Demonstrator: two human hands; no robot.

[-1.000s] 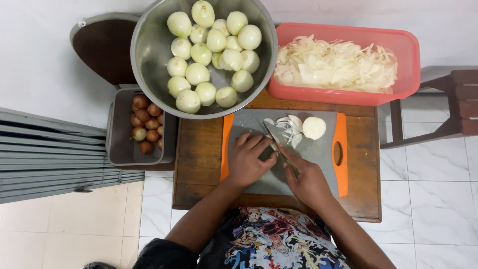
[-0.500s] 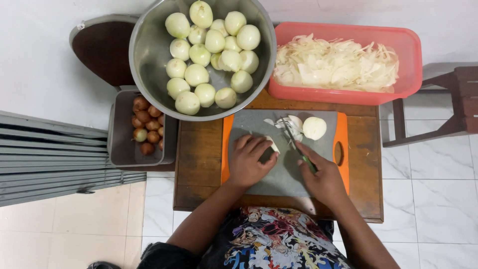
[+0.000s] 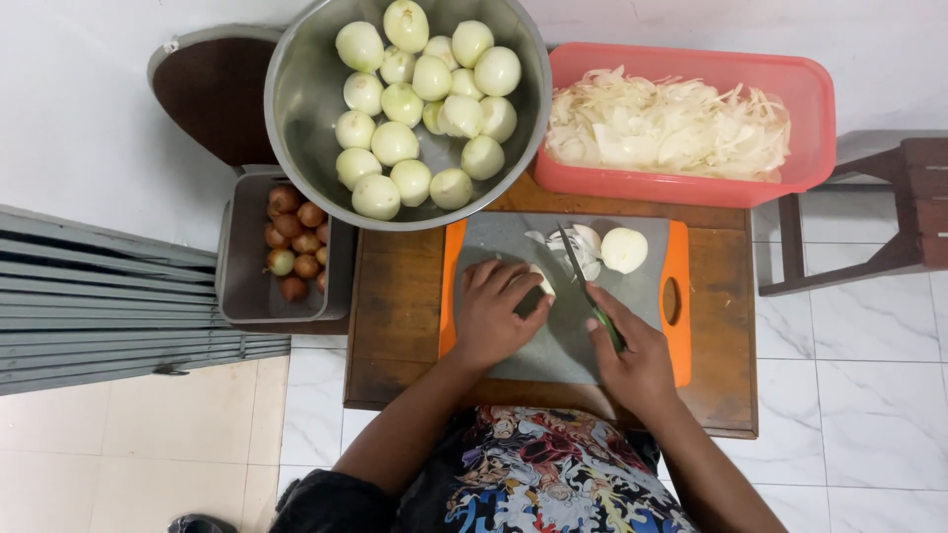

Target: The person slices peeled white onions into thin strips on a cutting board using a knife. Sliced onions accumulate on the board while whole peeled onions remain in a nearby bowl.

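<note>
Head view looks straight down on the left hand point(image 3: 494, 316), fingers curled and pressing an onion piece point(image 3: 541, 283) onto the grey cutting board point(image 3: 553, 345), while the right hand point(image 3: 637, 360) is wrapped tight around a knife point(image 3: 583, 276) whose blade points to 11 o'clock just beside that piece. At 1 o'clock the red tub point(image 3: 790, 178) is already heaped with slices. At 11 o'clock the steel bowl point(image 3: 296, 109) is full of peeled onions, so I'd judge plenty remains.
</note>
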